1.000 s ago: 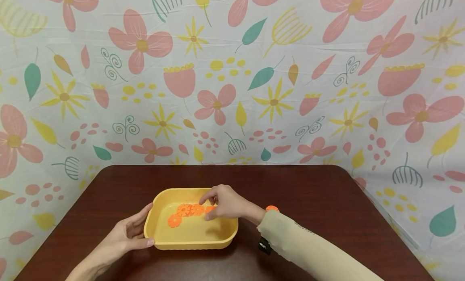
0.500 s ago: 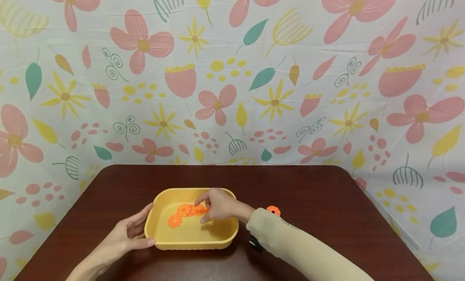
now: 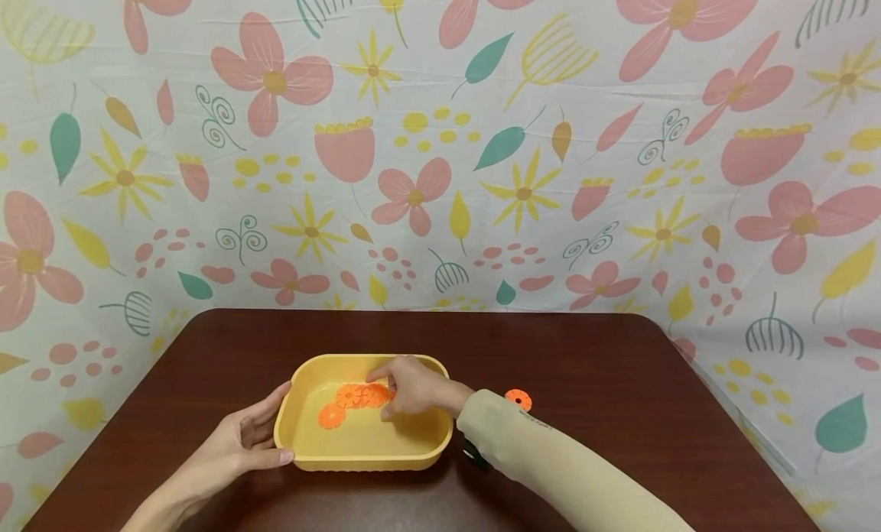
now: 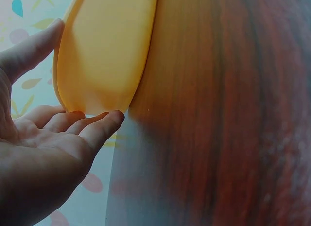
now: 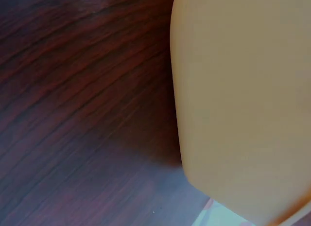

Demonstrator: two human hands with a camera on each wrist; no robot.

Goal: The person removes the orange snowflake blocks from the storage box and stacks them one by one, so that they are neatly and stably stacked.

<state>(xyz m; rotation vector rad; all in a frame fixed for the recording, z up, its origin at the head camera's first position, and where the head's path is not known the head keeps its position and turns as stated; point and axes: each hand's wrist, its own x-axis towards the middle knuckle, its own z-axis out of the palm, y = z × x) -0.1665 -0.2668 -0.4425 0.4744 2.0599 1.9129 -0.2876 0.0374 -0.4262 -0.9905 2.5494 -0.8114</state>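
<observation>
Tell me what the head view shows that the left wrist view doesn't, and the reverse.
Only the head view: the right hand reaching into the tray, its pale sleeve, the orange discs in the tray, and the single disc on the table to its right.

Only the left wrist view: the left hand's palm, seen broadly from close up.

Both: the left hand at one end of the yellow tray, the dark table and the patterned backdrop.
</observation>
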